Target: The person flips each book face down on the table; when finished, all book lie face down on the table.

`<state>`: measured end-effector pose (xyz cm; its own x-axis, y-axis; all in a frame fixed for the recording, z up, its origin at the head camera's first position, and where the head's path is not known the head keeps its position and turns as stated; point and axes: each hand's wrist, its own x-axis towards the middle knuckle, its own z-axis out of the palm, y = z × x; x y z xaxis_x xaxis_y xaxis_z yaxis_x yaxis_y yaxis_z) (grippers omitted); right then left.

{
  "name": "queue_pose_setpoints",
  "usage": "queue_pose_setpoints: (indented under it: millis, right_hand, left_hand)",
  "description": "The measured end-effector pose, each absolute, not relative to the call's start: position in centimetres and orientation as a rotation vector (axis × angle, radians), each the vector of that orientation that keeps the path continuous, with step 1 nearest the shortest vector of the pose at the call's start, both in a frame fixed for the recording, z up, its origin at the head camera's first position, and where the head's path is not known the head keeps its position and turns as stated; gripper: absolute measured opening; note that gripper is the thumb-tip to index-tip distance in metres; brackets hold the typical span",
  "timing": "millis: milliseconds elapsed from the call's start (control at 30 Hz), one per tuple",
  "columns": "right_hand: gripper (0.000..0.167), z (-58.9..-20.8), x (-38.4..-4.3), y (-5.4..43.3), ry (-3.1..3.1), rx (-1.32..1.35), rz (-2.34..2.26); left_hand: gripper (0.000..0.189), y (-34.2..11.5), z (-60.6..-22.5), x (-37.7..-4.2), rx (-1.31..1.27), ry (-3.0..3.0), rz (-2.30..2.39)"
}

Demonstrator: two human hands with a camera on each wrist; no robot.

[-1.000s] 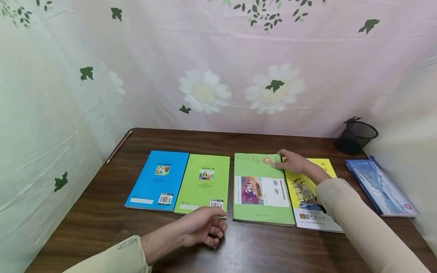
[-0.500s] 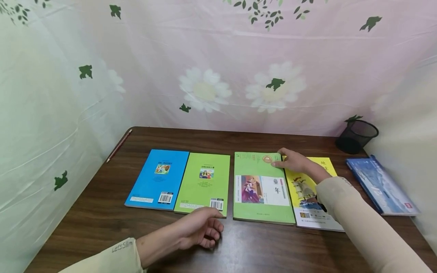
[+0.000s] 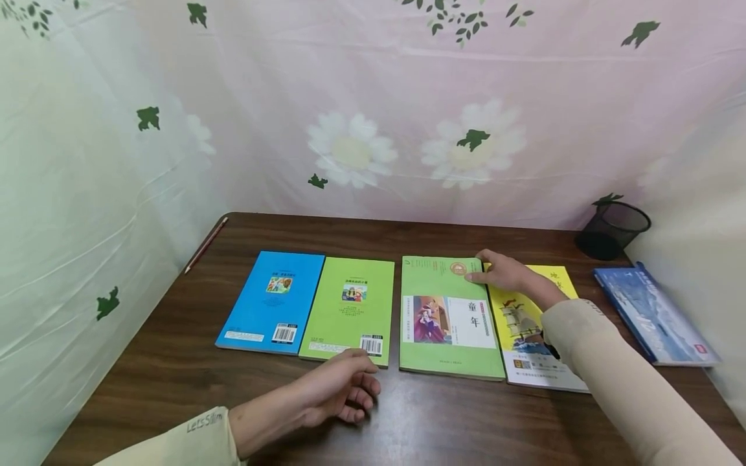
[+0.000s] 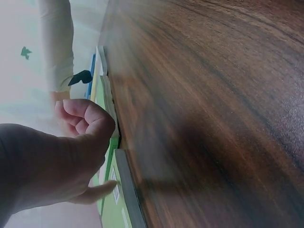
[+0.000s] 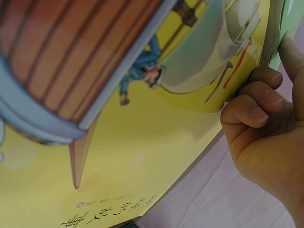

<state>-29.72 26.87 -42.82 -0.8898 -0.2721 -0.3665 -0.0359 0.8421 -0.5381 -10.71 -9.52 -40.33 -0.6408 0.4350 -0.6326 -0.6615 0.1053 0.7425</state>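
In the head view my right hand (image 3: 508, 273) is at the top right corner of a green paperback book (image 3: 449, 359). Its thumb lies on the cover, and the fingers curl at the book's edge, as the right wrist view shows too. Beneath that forearm, a yellow book (image 3: 519, 317) with a sailing ship is partly covered. My left hand (image 3: 340, 387) hovers by the lower edge of a lime-green book (image 3: 350, 317), fingers loosely curled around nothing. In the left wrist view its thumb points at that book; contact is unclear. A blue book (image 3: 271, 304) lies face down beside it.
A blue-and-white book (image 3: 653, 317) lies at the table's right edge, with a black mesh pen holder (image 3: 612, 230) behind it. At the back left a pencil (image 3: 206, 244) rests along the edge. Curtains with printed flowers (image 3: 352, 149) surround the brown table (image 3: 175, 323).
The left hand has drawn back slightly to the left. The right hand stays at the green book's corner, and the books lie as before; the head view has shifted a little.
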Motion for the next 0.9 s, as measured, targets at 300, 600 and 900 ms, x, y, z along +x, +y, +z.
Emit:
queue_pose_setpoints:
  millis: [300, 600, 900]
  right_hand:
    - [0.072, -42.7, -29.9, 27.0, 2.584, -0.242, -0.741]
    - [0.073, -42.9, -30.0, 27.0, 2.592, -0.239, -0.728]
    - [0.074, -43.1, -30.1, 27.1, 2.582, -0.224, -0.738]
  left_hand:
    - [0.068, -8.9, -41.0, -11.1, -0.136, 1.485, 1.618]
    - [0.017, -7.7, -41.9, -11.5, -0.051, 1.366, 1.603]
    - [0.010, -6.7, -41.8, -11.7, -0.135, 1.353, 1.721]
